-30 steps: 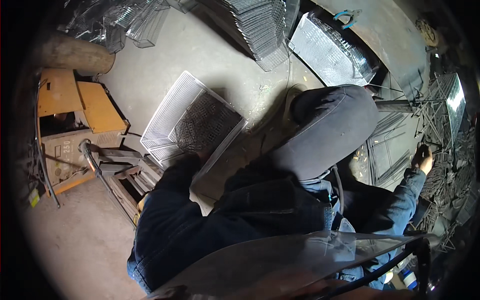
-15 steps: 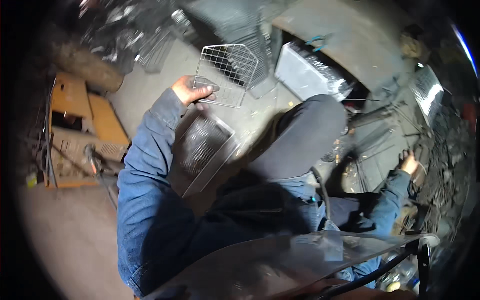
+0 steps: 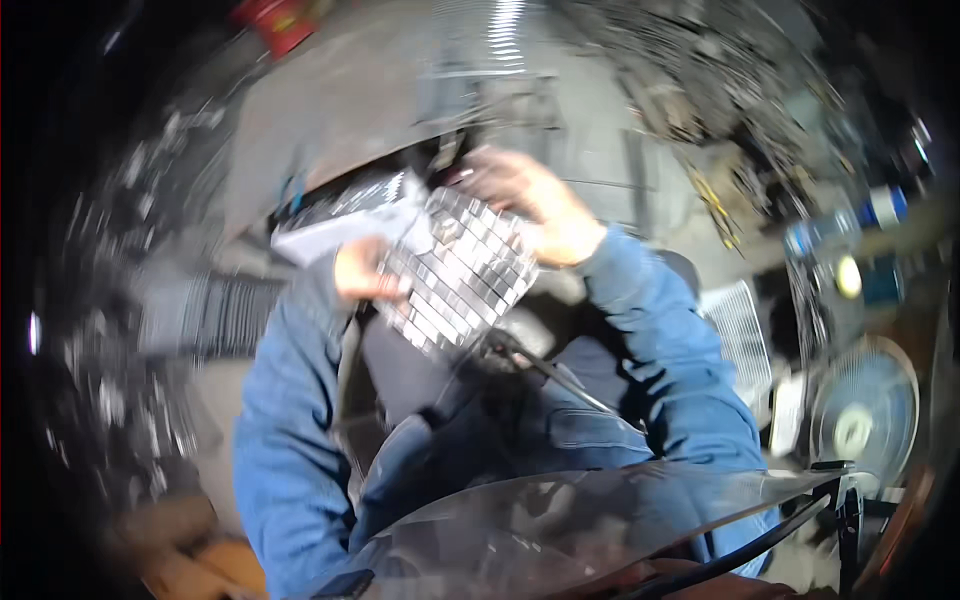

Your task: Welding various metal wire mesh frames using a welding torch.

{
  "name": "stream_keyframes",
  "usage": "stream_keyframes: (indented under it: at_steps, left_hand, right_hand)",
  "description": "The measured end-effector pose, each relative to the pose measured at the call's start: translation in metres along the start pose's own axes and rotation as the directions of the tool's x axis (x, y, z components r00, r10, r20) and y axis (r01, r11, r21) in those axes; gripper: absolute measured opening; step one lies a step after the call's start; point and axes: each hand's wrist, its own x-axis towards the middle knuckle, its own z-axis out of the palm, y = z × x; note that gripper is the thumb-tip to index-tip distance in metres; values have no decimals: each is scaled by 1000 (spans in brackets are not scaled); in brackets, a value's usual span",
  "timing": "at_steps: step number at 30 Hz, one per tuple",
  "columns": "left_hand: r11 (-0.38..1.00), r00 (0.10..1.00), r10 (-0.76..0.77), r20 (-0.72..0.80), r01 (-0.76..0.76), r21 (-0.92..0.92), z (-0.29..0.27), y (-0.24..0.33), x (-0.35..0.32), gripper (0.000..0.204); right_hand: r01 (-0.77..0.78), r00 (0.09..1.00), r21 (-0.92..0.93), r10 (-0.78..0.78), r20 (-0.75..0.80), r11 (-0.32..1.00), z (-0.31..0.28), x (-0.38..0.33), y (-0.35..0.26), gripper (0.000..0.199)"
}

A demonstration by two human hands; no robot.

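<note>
A small metal wire mesh panel (image 3: 462, 268), its bars bright in the light, is held tilted above my lap. My left hand (image 3: 362, 272) grips its left edge, with the thumb over the wires. At the panel's upper right edge is my right hand (image 3: 540, 205), its fingers smeared by motion; whether they grip the wire cannot be made out. Just below the panel, over my lap, lies a dark-headed tool (image 3: 500, 348) with a thin cable or rod running to the lower right.
Ahead stands a grey metal surface (image 3: 330, 110) with a white box-like piece (image 3: 345, 232) at its near edge. Stacked wire panels (image 3: 205, 315) lie left. To the right are yellow-handled pliers (image 3: 714, 208), a plastic bottle (image 3: 825, 235), a white wire rack (image 3: 738, 340) and a fan (image 3: 865, 415).
My view has swung to the right. My right hand has come from the far right floor to the panel, which my left hand now holds over my lap.
</note>
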Motion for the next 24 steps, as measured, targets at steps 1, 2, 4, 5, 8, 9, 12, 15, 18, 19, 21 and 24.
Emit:
stream_keyframes:
  at_steps: [1, 2, 4, 5, 8, 9, 12, 15, 18, 19, 21, 24]
  left_hand:
    - [996, 973, -83, 216, 84, 3, -10, -14, 11, 53]
    - [978, 962, 105, 250, -145, 148, -16, -30, 19, 48]
    - [993, 981, -48, 187, 26, 118, -11, -12, 23, 40]
    - [725, 979, 206, 3, -155, 671, -12, 4, 44, 36]
    - [756, 643, 603, -472, -272, 596, -56, 62, 53, 38]
    - [551, 585, 765, -270, -378, 744, -49, 103, 62, 40]
    - [393, 691, 722, -39, -363, 845, -36, 148, 113, 54]
    - [87, 889, 446, -104, 72, 994, -41, 126, 137, 77]
    - [-59, 752, 658, -41, 105, 993, -46, 93, 150, 78]
    - [-55, 742, 670, -40, 103, 993, -52, 92, 153, 77]
    - [-25, 732, 677, -67, 115, 993, -57, 92, 138, 74]
    - [-83, 728, 684, -55, 153, 985, -44, 97, 143, 74]
  right_hand:
    - [349, 936, -545, -310, 166, 762, -5, 1, 5, 32]
    - [327, 945, -418, -277, 176, 848, -4, -1, 5, 25]
    - [371, 926, -486, -358, 124, 791, -11, -7, 13, 21]
    - [336, 929, -565, -363, 68, 753, -26, -16, 20, 19]
    - [46, 894, -737, -357, -271, 674, -48, -8, 19, 18]
    - [-64, 890, -733, -293, -349, 678, -56, -6, 19, 18]
    - [-132, 786, -789, -421, -452, 600, -64, 15, 37, 18]
    - [-163, 787, -778, -396, -473, 607, -58, 33, 64, 18]
    - [-197, 822, -690, -266, -503, 697, -64, 25, 76, 21]
    - [-187, 830, -697, -267, -489, 692, -66, 28, 78, 21]
    - [-90, 811, -685, -346, -472, 723, -56, 37, 83, 19]
    - [-217, 820, -683, -249, -515, 697, -60, 31, 76, 17]
